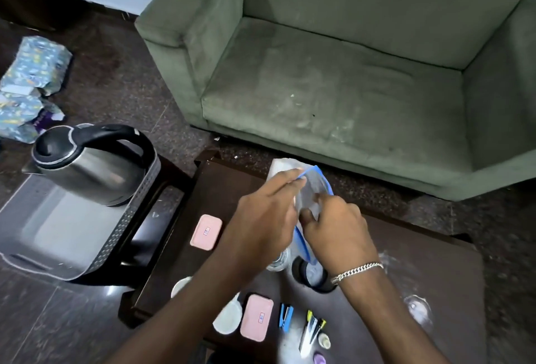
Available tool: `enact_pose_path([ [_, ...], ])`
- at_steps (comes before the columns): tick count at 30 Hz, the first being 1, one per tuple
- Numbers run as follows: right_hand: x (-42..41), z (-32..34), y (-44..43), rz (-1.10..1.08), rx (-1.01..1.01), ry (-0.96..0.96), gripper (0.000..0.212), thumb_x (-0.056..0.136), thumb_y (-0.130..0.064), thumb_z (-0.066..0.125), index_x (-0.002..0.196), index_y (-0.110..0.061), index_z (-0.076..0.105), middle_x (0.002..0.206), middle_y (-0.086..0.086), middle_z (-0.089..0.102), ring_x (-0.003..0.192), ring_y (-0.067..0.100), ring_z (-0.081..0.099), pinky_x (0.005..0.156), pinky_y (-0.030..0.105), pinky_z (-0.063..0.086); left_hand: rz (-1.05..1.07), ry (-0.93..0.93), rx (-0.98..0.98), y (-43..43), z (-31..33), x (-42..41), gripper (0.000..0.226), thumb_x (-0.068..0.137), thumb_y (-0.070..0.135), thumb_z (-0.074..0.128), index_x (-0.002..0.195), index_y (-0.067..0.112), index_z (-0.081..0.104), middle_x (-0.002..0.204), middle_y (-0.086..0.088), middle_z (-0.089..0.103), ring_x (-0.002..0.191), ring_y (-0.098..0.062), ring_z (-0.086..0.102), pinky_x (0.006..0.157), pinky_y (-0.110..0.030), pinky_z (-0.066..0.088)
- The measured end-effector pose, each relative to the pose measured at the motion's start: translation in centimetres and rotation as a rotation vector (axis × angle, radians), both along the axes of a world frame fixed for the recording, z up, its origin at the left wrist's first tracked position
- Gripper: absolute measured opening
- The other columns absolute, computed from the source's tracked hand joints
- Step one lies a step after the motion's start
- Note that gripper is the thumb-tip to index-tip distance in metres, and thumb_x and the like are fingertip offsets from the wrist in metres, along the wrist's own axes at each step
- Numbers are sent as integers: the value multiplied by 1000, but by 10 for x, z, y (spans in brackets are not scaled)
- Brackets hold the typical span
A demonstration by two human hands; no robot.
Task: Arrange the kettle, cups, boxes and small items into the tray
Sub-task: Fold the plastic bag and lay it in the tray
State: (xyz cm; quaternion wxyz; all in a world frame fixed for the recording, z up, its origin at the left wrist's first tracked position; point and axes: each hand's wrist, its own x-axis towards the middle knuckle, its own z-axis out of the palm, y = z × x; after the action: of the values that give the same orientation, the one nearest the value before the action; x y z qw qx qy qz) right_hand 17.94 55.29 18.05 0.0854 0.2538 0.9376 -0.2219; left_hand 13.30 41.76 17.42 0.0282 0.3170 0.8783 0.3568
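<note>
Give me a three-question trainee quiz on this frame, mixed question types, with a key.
1. True or false: the kettle already stands in the tray.
2. How many pink boxes lie on the dark table? A) one B) two C) three
3. What are both hands holding?

Key:
1. True.
2. B: the far pink box and the near pink box.
3. The left hand and right hand both grip a clear pouch with a blue edge.

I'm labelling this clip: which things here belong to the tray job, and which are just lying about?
Job: kettle, tray, pink boxes, cup, stapler, clear bag in left hand and right hand.
Lying about: sofa, wrapped parcels.
</note>
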Motion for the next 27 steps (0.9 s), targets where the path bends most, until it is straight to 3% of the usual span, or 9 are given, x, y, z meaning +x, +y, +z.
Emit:
enact_pose_path([
  [5,5,5,11,-137,-104,65,19,91,-25,53,108,-16,57,98,17,66,94,44,59,75,40,51,-113,-15,15,21,17,23,54,86,10,39,132,3,68,145,-8,62,120,-19,69,99,-25,50],
  [8,1,2,28,-289,-227,28,12,91,-17,56,81,-11,58,80,7,60,84,30,58,74,30,43,-170,-26,26,29,20,33,52,86,8,42,131,1,68,145,-9,61,121,-17,68,103,-23,49],
  [11,1,0,3,-586,-523,111,53,106,-38,17,111,-11,63,118,32,63,109,38,60,97,33,45,-229,-33,50,35,22,43,50,87,7,44,130,-1,68,145,-10,62,122,-17,66,106,-22,47],
  [14,-4,10,-40,-478,-463,194,49,98,-14,22,133,-10,56,129,14,64,70,22,60,68,32,54,-275,-13,70,36,21,50,47,86,8,46,126,1,70,142,-4,63,120,-15,66,99,-27,53],
  [17,8,6,-58,-434,-316,103,57,90,1,18,135,-4,53,128,7,65,68,15,55,63,25,50,-251,-68,93,34,19,51,47,84,8,49,124,5,72,139,-2,66,112,-14,70,90,-28,58],
  [19,-3,5,-30,-411,-79,6,77,81,-4,-5,98,3,69,103,18,73,66,16,64,58,21,46,-207,-100,77,33,17,47,46,83,7,53,125,7,73,138,-1,67,105,-13,72,86,-26,58],
  [21,-7,-16,7,-129,131,120,40,80,-12,18,47,-16,41,65,18,68,52,21,61,49,27,37,-149,-102,33,34,14,41,48,80,5,59,126,8,73,137,-1,68,103,-11,70,85,-23,55],
  [24,-21,-27,22,166,-23,-78,29,88,-17,44,59,-15,45,78,10,67,72,23,59,62,30,38,-33,-103,-34,35,8,28,51,77,6,59,126,8,73,138,0,68,109,-12,71,82,-28,59],
  [27,-17,-29,22,289,-127,50,21,81,-30,40,87,-21,59,88,-1,67,84,19,65,74,32,53,64,-138,-106,35,-1,17,53,79,11,53,128,10,72,140,1,66,115,-17,71,84,-36,61],
])
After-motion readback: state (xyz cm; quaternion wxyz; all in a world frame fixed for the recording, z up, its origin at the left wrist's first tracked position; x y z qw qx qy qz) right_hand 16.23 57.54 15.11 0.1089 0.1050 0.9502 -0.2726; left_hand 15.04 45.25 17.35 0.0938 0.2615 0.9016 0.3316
